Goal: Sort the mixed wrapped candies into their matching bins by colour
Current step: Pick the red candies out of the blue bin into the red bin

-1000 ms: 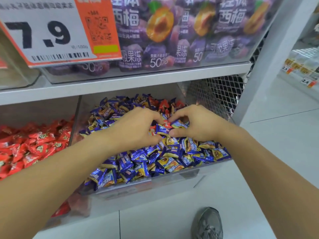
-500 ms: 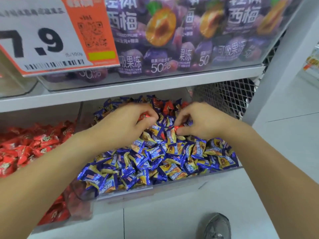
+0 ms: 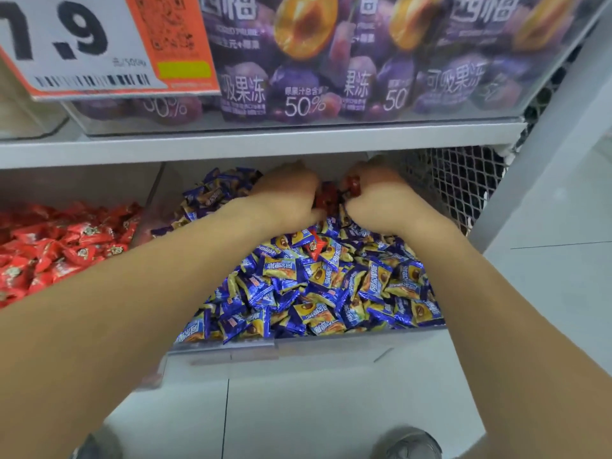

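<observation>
Head view: a person reaches both bare arms deep into a clear plastic bin (image 3: 298,342) heaped with blue-and-yellow foil-wrapped candies (image 3: 331,286), hunting out strays at the back of the pile. The left hand (image 3: 284,197) is curled over a red foil-wrapped candy (image 3: 323,200) lodged among the blue ones, fingers bent round it, though how firmly it grips cannot be told from behind the knuckles. The right hand (image 3: 377,200) is closed on a second red wrapped candy (image 3: 354,187), which shows between thumb and fingers. A third red stray (image 3: 315,247) lies on the blue heap nearer the front, just below the two wrists and untouched. The matching home, a neighbouring bin of red wrapped candies (image 3: 59,246), sits to the left, beyond a clear divider. Above, a white shelf (image 3: 265,140) carries purple plum-jelly pouches (image 3: 331,61) and an orange-and-white price card (image 3: 99,44).

To do this step well, each hand should likely pinch its red piece by the body, not the crimped wrapper end, and lift straight up so no blue candies ride along. Both pieces can then travel left together. The risk appears to be scattering the heaped blue pile over the low front lip while withdrawing.
</observation>
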The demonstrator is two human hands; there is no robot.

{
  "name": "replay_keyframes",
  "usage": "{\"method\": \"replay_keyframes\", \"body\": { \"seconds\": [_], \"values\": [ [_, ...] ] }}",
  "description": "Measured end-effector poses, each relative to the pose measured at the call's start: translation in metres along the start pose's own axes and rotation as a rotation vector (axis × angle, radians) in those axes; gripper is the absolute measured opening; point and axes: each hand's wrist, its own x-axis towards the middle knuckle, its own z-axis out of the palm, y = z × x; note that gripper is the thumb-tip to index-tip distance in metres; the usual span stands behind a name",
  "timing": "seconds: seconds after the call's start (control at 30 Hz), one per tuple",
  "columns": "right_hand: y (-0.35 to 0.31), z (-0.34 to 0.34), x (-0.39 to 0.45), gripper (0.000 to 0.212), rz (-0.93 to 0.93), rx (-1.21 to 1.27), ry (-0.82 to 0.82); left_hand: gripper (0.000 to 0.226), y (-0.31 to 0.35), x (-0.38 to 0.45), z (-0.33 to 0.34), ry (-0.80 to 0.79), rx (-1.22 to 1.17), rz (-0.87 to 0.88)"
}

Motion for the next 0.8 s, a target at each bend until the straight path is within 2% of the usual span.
{"method": "replay_keyframes", "body": {
  "seconds": [0.03,0.13,0.2,0.37,0.43,0.5,0.6,0.67,0.73,0.8],
  "values": [
    [-0.002,-0.001,0.002,0.014,-0.005,0.01,-0.01,0.028,-0.001,0.0,0.0,-0.006,-0.011,-0.014],
    [-0.005,0.0,0.008,0.027,-0.027,0.016,0.04,0.021,-0.009,-0.009,-0.005,0.073,-0.157,-0.1],
    [-0.004,0.006,0.015,0.023,-0.048,-0.026,0.074,0.017,-0.017,-0.016,-0.011,0.112,-0.237,-0.186],
    [-0.005,0.016,0.012,0.041,-0.061,-0.182,-0.136,0.022,-0.028,-0.03,-0.025,0.153,-0.327,-0.345],
    [-0.003,0.015,0.009,0.044,-0.051,-0.178,-0.087,0.022,-0.031,-0.033,-0.027,0.157,-0.452,-0.403],
    [-0.003,0.014,0.004,0.042,-0.027,-0.065,-0.034,0.019,-0.029,-0.033,-0.029,0.15,-0.589,-0.432],
    [-0.003,0.01,-0.003,0.033,0.007,0.043,-0.012,0.01,-0.023,-0.027,-0.029,0.129,-0.546,-0.417],
    [-0.002,0.008,-0.006,0.026,-0.013,0.037,-0.021,0.025,-0.019,-0.021,-0.025,0.12,-0.506,-0.352],
    [-0.002,0.001,-0.007,0.029,-0.041,0.037,-0.003,0.042,-0.021,-0.012,-0.02,0.153,-0.506,-0.289],
    [-0.003,-0.006,-0.01,0.038,-0.043,0.08,0.017,0.039,-0.024,0.001,-0.013,0.176,-0.473,-0.251]
  ]
}}
